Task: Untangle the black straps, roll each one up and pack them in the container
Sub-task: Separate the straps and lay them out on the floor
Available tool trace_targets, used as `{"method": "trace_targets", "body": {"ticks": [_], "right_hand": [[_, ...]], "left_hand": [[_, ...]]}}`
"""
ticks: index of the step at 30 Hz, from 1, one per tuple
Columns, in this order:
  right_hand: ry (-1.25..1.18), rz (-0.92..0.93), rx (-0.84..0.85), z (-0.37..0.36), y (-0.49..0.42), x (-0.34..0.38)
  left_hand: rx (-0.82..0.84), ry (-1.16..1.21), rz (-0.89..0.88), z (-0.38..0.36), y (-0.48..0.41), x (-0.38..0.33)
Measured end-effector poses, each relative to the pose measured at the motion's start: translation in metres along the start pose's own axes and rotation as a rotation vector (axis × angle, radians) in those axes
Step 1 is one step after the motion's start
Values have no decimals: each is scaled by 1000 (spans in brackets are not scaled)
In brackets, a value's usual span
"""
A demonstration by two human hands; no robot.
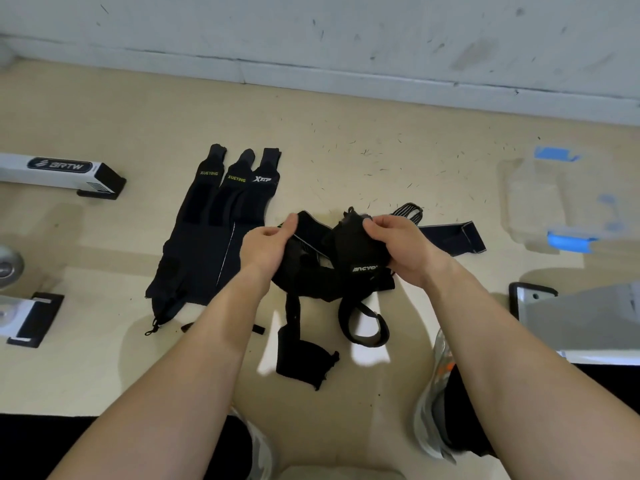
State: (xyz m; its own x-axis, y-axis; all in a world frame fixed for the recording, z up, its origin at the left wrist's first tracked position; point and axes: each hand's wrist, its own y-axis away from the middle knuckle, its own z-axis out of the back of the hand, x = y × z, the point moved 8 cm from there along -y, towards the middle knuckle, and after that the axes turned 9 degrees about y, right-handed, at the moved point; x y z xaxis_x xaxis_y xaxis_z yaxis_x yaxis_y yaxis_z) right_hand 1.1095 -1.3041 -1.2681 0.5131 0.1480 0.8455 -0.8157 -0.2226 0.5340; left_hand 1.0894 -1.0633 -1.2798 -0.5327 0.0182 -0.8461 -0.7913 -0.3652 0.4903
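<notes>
A tangle of black straps [311, 275] lies on the beige floor in the middle of the view. My left hand [265, 245] pinches one strap at the tangle's upper left edge. My right hand [398, 244] grips a bunched strap with white lettering at the upper right. Three black straps [214, 233] lie flat side by side to the left, two marked XUEYING. Loose ends hang below: a wide flap [304, 362] and a loop [367, 320]. A dark strap [453, 237] stretches out to the right. The clear container [540, 202] with blue clips stands at the far right.
A white wall and skirting run along the top. White bars with black feet [65, 174] sit at the left, another at lower left [31, 317]. A grey metal part [575, 306] lies at the right. My shoes [433, 403] are below the straps.
</notes>
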Motion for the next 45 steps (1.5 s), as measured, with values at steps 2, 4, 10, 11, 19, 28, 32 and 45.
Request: {"method": "trace_targets", "body": {"ticks": [2, 4, 10, 11, 19, 28, 32, 45], "right_hand": [[-4, 18, -21, -2, 2, 15], [25, 44, -54, -1, 7, 35], [30, 156, -146, 14, 38, 116], [22, 176, -141, 17, 45, 130], [83, 303, -188, 33, 103, 226], [112, 346, -84, 21, 126, 231], [173, 445, -5, 1, 128, 251], [132, 497, -38, -20, 118, 249]], "left_hand": [[68, -82, -76, -13, 10, -17], [165, -108, -102, -26, 20, -32], [275, 28, -101, -33, 46, -100], [294, 56, -104, -32, 51, -115], [403, 158, -218, -12, 94, -215], [289, 250, -462, 14, 111, -240], [305, 342, -468, 14, 116, -247], [426, 372, -303, -7, 111, -233]]}}
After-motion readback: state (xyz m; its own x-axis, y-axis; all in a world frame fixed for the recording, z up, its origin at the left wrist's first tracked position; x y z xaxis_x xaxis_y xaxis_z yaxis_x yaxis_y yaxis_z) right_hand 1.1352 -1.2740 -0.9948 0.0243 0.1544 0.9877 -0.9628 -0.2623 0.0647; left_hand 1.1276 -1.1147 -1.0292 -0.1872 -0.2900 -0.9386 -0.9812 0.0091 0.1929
